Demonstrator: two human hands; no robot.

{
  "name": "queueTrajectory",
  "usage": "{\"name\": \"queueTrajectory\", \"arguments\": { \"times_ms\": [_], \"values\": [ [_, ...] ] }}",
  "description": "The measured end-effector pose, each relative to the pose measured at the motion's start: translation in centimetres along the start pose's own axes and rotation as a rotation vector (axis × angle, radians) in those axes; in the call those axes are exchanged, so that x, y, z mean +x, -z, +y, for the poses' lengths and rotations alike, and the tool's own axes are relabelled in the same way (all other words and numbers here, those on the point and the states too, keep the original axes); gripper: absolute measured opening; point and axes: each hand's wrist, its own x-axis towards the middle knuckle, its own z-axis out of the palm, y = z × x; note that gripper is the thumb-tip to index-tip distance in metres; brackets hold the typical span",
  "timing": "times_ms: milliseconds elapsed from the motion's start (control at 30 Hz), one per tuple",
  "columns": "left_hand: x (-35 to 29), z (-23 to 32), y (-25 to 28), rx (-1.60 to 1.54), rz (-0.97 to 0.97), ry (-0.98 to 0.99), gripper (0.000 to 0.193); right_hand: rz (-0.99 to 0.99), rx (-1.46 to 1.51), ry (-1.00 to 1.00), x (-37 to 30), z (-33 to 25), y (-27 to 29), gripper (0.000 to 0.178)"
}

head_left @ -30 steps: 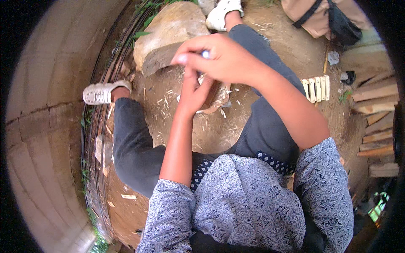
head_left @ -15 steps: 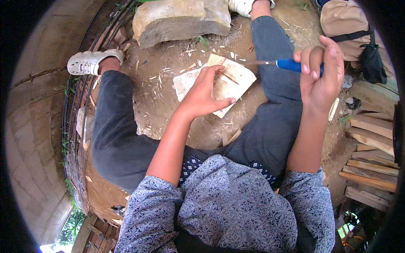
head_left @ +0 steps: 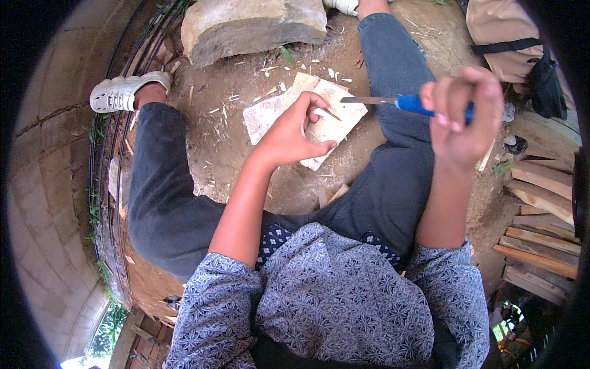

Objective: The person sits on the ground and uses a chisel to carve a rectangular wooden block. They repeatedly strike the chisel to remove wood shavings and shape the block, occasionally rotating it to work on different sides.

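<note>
While a curved masonry wall [head_left: 58,184] closed off the left side, bare earth ground [head_left: 227,160] spread between the person's legs, clad in dark grey trousers [head_left: 163,184] and set wide apart, presumably to leave the middle free for both hands. Sawn timber planks [head_left: 544,181] lay stacked at the right, seemingly kept at the edge so as not to crowd the seat. Beyond the feet's span sat a rough stone block [head_left: 255,31], and at the upper right slumped a tan bag [head_left: 501,31] with a black strap.

Centrally, a pale wooden board [head_left: 345,126] lay askew between the knees, partly over a whitish flat piece [head_left: 258,120] that probably kept it off the dirt. Across the board's left part reached the left hand [head_left: 294,132], thumb and fingers parted in a wide C, likely to steady the wood; how firmly it pressed could not be told. Raised near the right knee, the right hand [head_left: 464,117] was closed around the handle of a blue-handled, narrow-bladed tool [head_left: 415,105], held level, perhaps so that the blade pointed inward at the board. Its tip appeared over the board's right corner, though contact could not be judged. Smallest of all, wood chips [head_left: 233,97] littered the earth around the board.
</note>
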Motion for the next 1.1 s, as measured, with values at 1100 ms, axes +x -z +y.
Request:
{"name": "queueTrajectory", "arguments": {
  "times_ms": [1100],
  "values": [
    [2.3,-5.8,1.0,-0.479,0.302,0.215,0.025,0.139,-0.060,-0.083,0.4,-0.3,-4.2,0.033]
  ]
}}
